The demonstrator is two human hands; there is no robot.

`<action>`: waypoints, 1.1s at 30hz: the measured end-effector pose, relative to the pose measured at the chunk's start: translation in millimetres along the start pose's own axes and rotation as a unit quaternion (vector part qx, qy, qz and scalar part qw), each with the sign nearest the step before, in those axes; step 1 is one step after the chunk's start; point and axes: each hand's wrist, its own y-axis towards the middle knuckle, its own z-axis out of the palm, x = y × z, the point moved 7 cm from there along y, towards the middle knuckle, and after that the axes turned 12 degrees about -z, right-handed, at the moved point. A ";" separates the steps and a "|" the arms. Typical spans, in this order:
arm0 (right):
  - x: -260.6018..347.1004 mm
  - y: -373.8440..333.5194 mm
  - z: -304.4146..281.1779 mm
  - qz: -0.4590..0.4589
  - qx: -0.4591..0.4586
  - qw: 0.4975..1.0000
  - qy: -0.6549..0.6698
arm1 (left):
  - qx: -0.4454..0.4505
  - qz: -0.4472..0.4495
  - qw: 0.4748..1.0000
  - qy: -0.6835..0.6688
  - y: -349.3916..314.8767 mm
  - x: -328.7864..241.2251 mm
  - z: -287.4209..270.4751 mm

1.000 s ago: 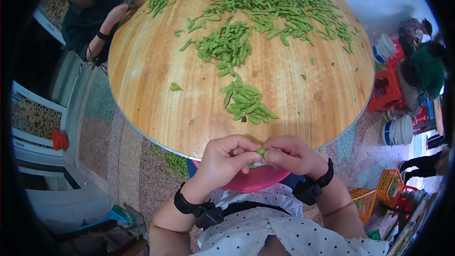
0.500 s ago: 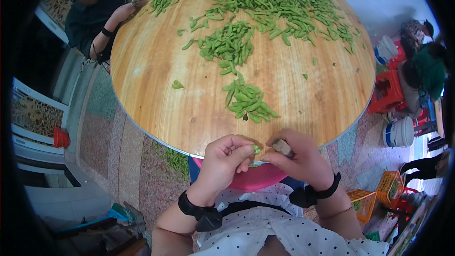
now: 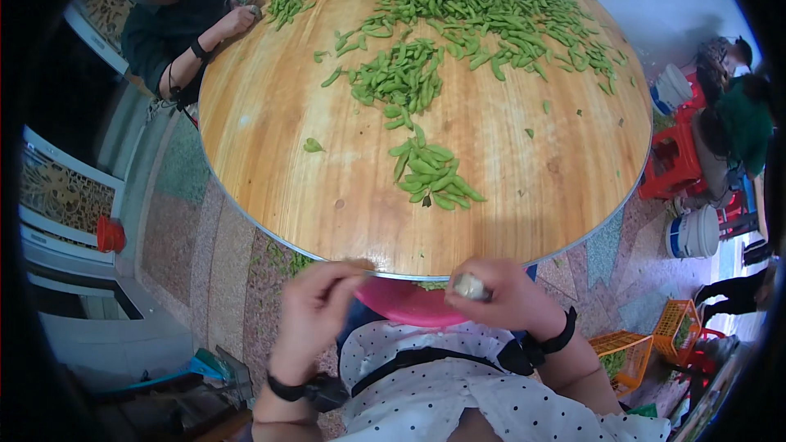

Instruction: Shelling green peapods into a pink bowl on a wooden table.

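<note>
My left hand (image 3: 315,303) is over the left rim of a pink basin (image 3: 413,308) on my lap. Motion smears its fingertips, so I cannot tell whether anything is between them. Above the basin's right side, my right hand (image 3: 508,299) has its fingers curled closed. A pale greyish piece (image 3: 471,286) shows at its thumb and forefinger; whether it is a wrapping or a held thing is unclear. Ahead on the round wooden table (image 3: 286,196) lies a small heap of green soybean pods (image 3: 434,172), with a larger cluster (image 3: 401,78) behind it.
A big mound of pods (image 3: 483,0) covers the table's far side. One lone pod (image 3: 313,145) lies left of centre. At the far left sits another person (image 3: 176,24) by a small pod pile (image 3: 288,6). Orange crates (image 3: 626,356) and a white bucket (image 3: 692,232) stand right.
My left hand has moved left and nearer my body, away from the right hand, and no green bean shows at its fingertips now. My right hand has dropped slightly toward the basin.
</note>
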 end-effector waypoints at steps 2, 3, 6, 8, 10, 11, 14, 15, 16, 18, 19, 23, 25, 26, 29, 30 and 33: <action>2.2 -3.2 6.6 -0.075 0.017 0.997 -0.017 | -0.079 -0.007 0.974 0.213 -3.6 11.6 -41.2; 3.8 -4.7 9.0 -0.111 0.025 0.993 -0.025 | -0.090 -0.051 0.947 0.304 -4.8 17.5 -52.1; 3.7 -8.9 1.4 -0.102 0.048 0.992 -0.060 | -0.170 0.049 0.891 0.418 2.4 -16.1 -46.9; 3.0 -10.5 -10.3 -0.075 0.034 0.994 -0.067 | -0.099 0.082 0.960 0.247 23.9 -30.4 -17.3; 5.7 -11.3 -25.1 -0.054 -0.013 0.997 -0.054 | -0.042 0.205 0.961 0.179 37.0 -68.0 29.5; 5.0 -13.0 -30.1 -0.058 -0.028 0.996 -0.057 | -0.024 0.252 0.949 0.186 45.8 -79.1 54.0; 0.3 -18.3 -41.4 -0.054 -0.058 0.995 -0.057 | 0.033 0.263 0.912 0.314 70.5 -97.3 112.0; -0.6 -20.3 -44.5 -0.043 -0.059 0.996 -0.054 | 0.051 0.250 0.894 0.368 76.4 -95.9 121.9; -1.8 -21.7 -46.8 -0.032 -0.059 0.996 -0.051 | 0.054 0.259 0.891 0.370 81.8 -93.3 124.7; -5.6 -25.4 -51.8 -0.030 -0.085 0.996 -0.029 | 0.065 0.278 0.883 0.373 92.2 -86.0 132.0; -7.3 -26.2 -53.4 -0.031 -0.096 0.995 -0.018 | 0.041 0.275 0.900 0.337 93.6 -85.8 125.8; -17.7 -25.6 -60.6 -0.020 -0.157 0.985 0.062 | 0.077 0.075 0.994 -0.001 100.7 -62.2 94.6; -15.8 -13.1 -59.4 0.006 -0.183 0.976 0.118 | 0.143 -0.058 0.964 -0.215 93.6 -44.8 88.0; -16.9 -7.2 -54.4 0.018 -0.168 0.968 0.187 | 0.172 -0.085 0.936 -0.295 86.1 -45.7 85.4; -21.6 7.4 -38.8 0.047 -0.127 0.935 0.328 | 0.241 -0.113 0.883 -0.386 69.3 -38.9 87.6; -23.0 11.1 -34.6 0.051 -0.116 0.933 0.336 | 0.261 -0.115 0.874 -0.393 64.0 -36.0 88.8; -23.1 18.3 -27.2 0.058 -0.095 0.943 0.314 | 0.215 -0.088 0.941 -0.245 51.1 -33.7 82.8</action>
